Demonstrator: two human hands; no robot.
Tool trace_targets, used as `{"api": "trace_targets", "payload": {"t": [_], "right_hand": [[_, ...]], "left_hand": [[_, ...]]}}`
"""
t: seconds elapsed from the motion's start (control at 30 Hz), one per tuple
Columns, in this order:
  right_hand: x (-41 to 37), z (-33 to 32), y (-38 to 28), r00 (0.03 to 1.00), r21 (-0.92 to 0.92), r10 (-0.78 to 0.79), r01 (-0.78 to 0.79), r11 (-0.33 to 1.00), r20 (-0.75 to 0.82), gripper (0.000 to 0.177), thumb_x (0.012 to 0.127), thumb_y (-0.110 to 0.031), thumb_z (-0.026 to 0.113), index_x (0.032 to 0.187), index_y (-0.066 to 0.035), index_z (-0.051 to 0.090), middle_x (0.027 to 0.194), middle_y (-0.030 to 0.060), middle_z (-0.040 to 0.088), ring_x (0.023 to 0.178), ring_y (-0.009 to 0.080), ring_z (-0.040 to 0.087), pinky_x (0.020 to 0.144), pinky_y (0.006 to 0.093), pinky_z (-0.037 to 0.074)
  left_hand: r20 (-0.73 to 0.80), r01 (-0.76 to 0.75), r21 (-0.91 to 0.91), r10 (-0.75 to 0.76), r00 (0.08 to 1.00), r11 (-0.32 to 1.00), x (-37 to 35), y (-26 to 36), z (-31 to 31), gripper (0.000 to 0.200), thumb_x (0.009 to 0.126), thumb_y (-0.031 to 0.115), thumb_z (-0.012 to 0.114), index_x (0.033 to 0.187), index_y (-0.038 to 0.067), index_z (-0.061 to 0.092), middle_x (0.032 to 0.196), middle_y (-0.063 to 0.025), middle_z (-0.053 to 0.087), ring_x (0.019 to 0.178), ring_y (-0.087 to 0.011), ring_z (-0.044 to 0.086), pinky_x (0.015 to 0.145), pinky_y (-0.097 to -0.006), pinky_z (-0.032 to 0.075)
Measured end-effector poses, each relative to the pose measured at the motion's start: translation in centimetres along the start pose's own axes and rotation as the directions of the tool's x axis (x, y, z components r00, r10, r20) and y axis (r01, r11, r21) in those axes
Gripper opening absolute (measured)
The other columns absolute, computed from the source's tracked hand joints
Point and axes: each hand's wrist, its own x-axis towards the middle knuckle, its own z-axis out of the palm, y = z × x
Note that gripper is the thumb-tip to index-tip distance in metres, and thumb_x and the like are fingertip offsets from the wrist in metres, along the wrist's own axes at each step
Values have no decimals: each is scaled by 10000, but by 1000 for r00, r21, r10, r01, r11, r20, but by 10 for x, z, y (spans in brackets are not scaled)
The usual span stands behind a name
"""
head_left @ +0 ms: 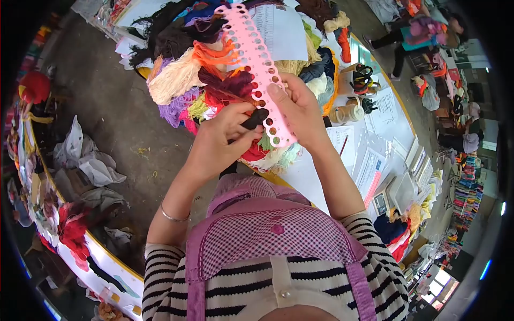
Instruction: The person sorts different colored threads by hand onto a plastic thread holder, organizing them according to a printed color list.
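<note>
A long pink thread-holder card with holes along both edges lies slantwise over a heap of yarn. Orange, dark red and black strands hang from holes on its left side. My right hand grips the card by its right edge near the lower end, thumb on top. Close by on the left, my left hand pinches a dark brown-black skein of thread at the card's lower left holes. Beneath are cream yarn, purple yarn and other colours.
Printed sheets lie beyond the card. On the right, the table bears a jar, a box with scissors and a calculator. White plastic bags lie on the floor at left. Another person stands at upper right.
</note>
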Motion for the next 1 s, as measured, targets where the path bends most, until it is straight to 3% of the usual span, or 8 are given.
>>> {"api": "trace_targets", "payload": {"t": [0.17, 0.23, 0.3, 0.37, 0.43, 0.53, 0.8, 1.0], "right_hand": [[-6, -9, -9, 993, -65, 114, -113, 991, 21, 249, 953, -197, 544, 1150, -46, 552, 760, -61, 584, 552, -28, 436, 459, 148, 314], [-8, -15, -9, 995, -79, 104, -103, 992, 7, 247, 953, -202, 544, 1147, -51, 561, 734, -74, 576, 524, -35, 409, 440, 146, 283], [-5, -29, -7, 990, -127, 71, -87, 988, -125, 250, 951, -199, 547, 1150, -50, 567, 718, -84, 571, 496, -36, 380, 423, 146, 254], [-3, -29, -1, 993, -246, 35, -61, 967, -109, 267, 947, -196, 555, 1160, -36, 565, 793, -56, 600, 577, -18, 457, 487, 149, 346], [1, -23, 5, 998, -198, -56, 56, 979, 5, 294, 943, -194, 560, 1178, -17, 556, 892, -18, 617, 712, 18, 531, 620, 173, 432], [-3, -9, 6, 997, -373, 11, 17, 928, 72, 304, 946, -180, 553, 1194, -5, 551, 949, -7, 612, 833, 34, 537, 732, 194, 451], [-23, 4, 26, 970, -462, -91, 188, 867, 224, 307, 923, -205, 560, 1162, -14, 536, 901, 114, 613, 745, 143, 598, 680, 288, 468], [-24, 4, 19, 950, -59, 92, -78, 995, 300, 321, 945, -103, 531, 1236, 28, 498, 1095, 15, 589, 931, 45, 554, 791, 200, 459]], "left_hand": [[-109, 100, 173, -82, 991, 980, -16, 20, -2, 198, 814, -23, 607, 1003, -35, 549, 843, -72, 672, 795, -65, 628, 668, -215, 492], [-117, 9, 501, 57, 992, 865, -25, 20, -18, 157, 807, -28, 612, 958, -32, 571, 789, -49, 644, 765, -55, 619, 642, -215, 484], [-163, 43, 364, 18, 987, 930, -30, -3, -46, 134, 816, -41, 587, 948, -19, 586, 780, -38, 627, 759, -68, 626, 651, -230, 503], [-83, 317, 160, -307, 948, 935, -33, -7, -50, 165, 839, -47, 544, 989, -9, 599, 842, -28, 631, 780, -106, 643, 670, -253, 528], [-66, 304, 233, -297, 953, 924, -29, -5, -38, 208, 905, 31, 527, 1104, -13, 569, 899, -30, 631, 811, -152, 659, 712, -278, 546], [147, 246, -153, -225, 963, 957, -17, -10, -19, 391, 965, 213, 515, 1270, -21, 442, 964, -58, 629, 868, -183, 662, 746, -273, 535], [72, 299, -271, -290, 954, 915, -36, -37, -11, 162, 930, 164, 572, 815, 54, 601, 690, 46, 517, 532, -22, 354, 549, -173, 358], [51, 341, -723, -446, 893, 601, -40, -21, 8, 127, 912, 134, 583, 885, 35, 656, 790, 3, 622, 731, -38, 543, 690, -213, 438]]}}
